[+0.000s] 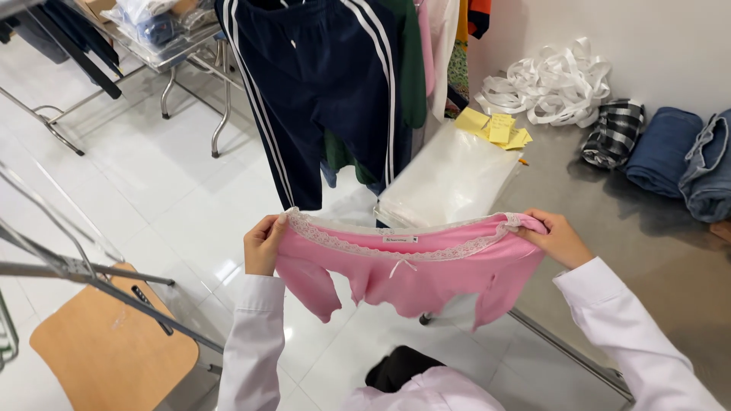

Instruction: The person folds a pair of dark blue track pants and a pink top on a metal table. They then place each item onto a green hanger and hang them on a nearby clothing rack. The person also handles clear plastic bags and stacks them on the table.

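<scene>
Pink lace-trimmed garment (415, 266) stretched mid-frame between both hands, above floor. Left hand (263, 245) grip closed on left end of neckline, right hand (560, 240) grip closed on right end. Steel worktop (647, 243) at right, clear bags (449, 179) stacked there.

You held up a pink top (411, 274) with a white lace-trimmed neckline and a small bow at its centre. It hung stretched wide from nine to three o'clock, its short sleeves drooping towards six.

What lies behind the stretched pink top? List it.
Behind the pink top: a stack of clear plastic bags on the steel table, and navy striped trousers. The stack's near edge is covered.
</scene>
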